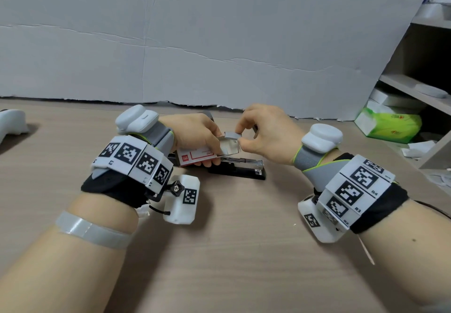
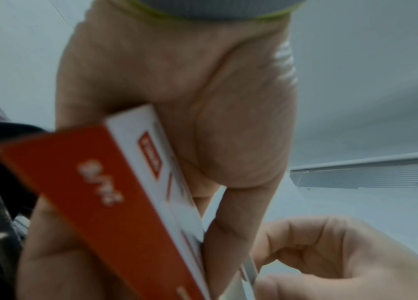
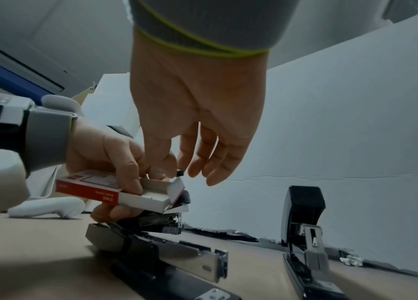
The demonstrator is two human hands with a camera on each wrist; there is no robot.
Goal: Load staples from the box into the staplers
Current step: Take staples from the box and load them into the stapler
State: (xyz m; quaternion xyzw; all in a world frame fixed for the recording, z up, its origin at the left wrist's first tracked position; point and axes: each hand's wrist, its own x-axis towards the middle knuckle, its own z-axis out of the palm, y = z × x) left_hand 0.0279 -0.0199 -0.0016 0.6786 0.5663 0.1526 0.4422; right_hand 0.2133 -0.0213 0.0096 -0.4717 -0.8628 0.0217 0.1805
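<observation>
My left hand [image 1: 210, 147] grips a red and white staple box [image 1: 195, 157] from the side, just above the table. Its inner tray [image 1: 229, 148] is slid out toward the right. My right hand [image 1: 240, 138] pinches a grey strip of staples [image 1: 231, 135] between thumb and forefinger, right over that tray. Below the box, a black stapler [image 1: 240, 169] lies on the table with its top swung open and the metal channel [image 3: 177, 250] bared. A second black stapler [image 3: 304, 233] stands open further right. The left wrist view is filled by the box [image 2: 115, 203].
A white handheld controller [image 1: 12, 122] lies at the far left of the wooden table [image 1: 219, 251]. A grey cardboard sheet [image 1: 195, 44] walls off the back. Shelves [image 1: 415, 88] with a green tissue pack [image 1: 390, 123] stand at the right.
</observation>
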